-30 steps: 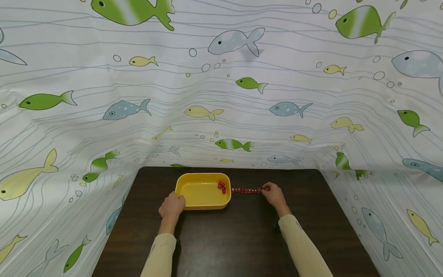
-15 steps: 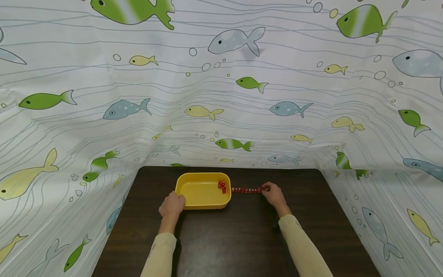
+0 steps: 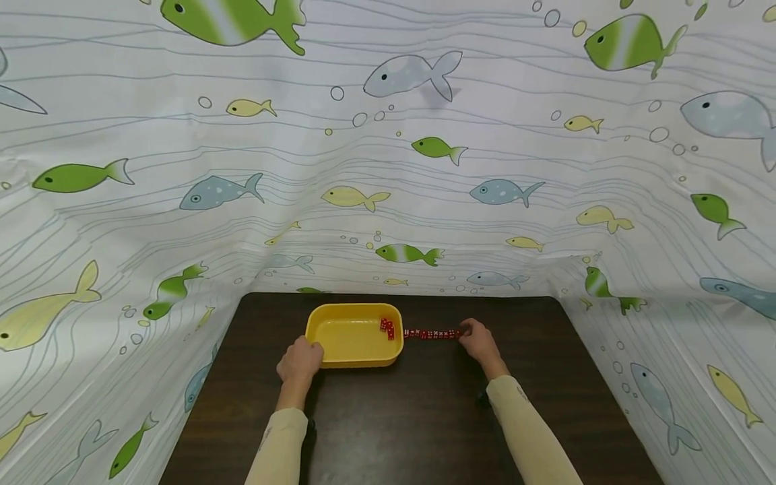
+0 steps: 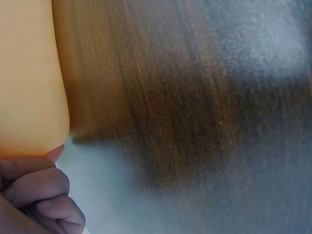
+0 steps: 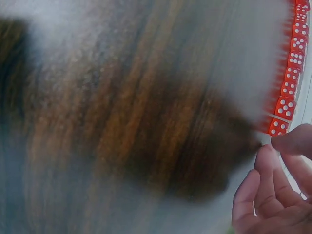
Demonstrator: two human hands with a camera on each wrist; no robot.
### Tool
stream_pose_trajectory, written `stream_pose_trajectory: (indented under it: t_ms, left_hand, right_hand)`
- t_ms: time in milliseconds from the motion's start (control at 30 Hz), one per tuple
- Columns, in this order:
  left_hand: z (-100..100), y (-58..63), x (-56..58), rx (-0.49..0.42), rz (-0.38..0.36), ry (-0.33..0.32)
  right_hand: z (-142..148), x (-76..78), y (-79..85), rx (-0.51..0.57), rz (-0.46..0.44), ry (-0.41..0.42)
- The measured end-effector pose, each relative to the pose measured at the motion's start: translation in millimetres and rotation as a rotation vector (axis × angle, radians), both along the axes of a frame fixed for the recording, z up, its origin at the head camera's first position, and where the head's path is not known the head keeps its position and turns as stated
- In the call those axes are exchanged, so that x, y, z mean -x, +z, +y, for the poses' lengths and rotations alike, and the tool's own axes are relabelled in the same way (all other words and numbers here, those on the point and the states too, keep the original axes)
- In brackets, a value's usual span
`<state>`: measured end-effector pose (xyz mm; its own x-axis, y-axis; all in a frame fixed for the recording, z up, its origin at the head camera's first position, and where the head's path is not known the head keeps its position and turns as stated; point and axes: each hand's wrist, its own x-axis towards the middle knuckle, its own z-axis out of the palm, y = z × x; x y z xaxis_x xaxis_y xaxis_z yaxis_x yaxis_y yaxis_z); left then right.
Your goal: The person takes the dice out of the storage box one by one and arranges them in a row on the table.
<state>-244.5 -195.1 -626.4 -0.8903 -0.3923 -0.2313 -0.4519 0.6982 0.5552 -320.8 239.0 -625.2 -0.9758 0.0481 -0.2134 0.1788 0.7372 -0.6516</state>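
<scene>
A yellow plastic tray (image 3: 358,364) stands on the dark table, with a few red dice (image 3: 388,328) lying in its right end. My left hand (image 3: 300,362) grips the tray's left near corner; in the left wrist view its curled fingers (image 4: 41,183) lie at the underside of the tray wall (image 4: 29,78). From the tray's right edge a straight row of red dice (image 3: 432,334) with white pips runs rightward. My right hand (image 3: 481,341) is at the row's right end. In the right wrist view its thumb and fingertips are right at the edge of the end die (image 5: 278,127), whose face shows almost whole.
The dark wood-grain table (image 3: 400,424) extends in front of the tray and between the forearms. A white sheet with printed fish (image 3: 409,252) hangs behind the table and on both sides.
The right fingertips have shifted slightly right, so more of the row's end die shows in the head view. The left hand and tray stay in place; the head view has shifted a little.
</scene>
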Motion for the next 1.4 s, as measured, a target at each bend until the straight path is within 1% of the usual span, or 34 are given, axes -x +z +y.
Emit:
stream_pose_trajectory:
  t_ms: [133, 267, 367, 500, 767, 1000, 1167, 1400]
  left_hand:
    - [0, 0.4, -0.5, -0.001, -0.004, -0.005]
    - [-1, 1.6, -2.7, -0.009, -0.007, -0.008]
    - [-2, 2.2, -4.1, -0.009, 0.004, -0.013]
    - [-3, 2.4, -4.5, -0.01, 0.009, -0.024]
    - [-4, 3.7, -6.8, -0.018, -0.015, -0.012]
    - [-4, 0.9, -6.2, -0.014, -0.011, -0.009]
    - [-5, 1.5, -6.8, -0.02, 0.008, -0.027]
    - [-2, 4.3, -7.8, -0.02, -0.018, -0.029]
  right_hand:
    - [-1, -1.2, 3.5, -0.029, 0.019, -0.046]
    - [-4, -0.4, 6.7, -0.021, 0.092, -0.11]
    - [-8, 1.5, 10.3, 0.002, 0.158, -0.12]
    - [-21, 2.9, 18.1, 0.035, 0.213, -0.117]
    - [-63, 4.1, 31.8, 0.113, 0.232, -0.111]
    - [-101, 3.8, 40.9, 0.134, 0.253, -0.085]
    - [-123, 2.4, 47.6, 0.159, 0.229, -0.069]
    - [-152, -0.7, 54.0, 0.167, 0.191, 0.002]
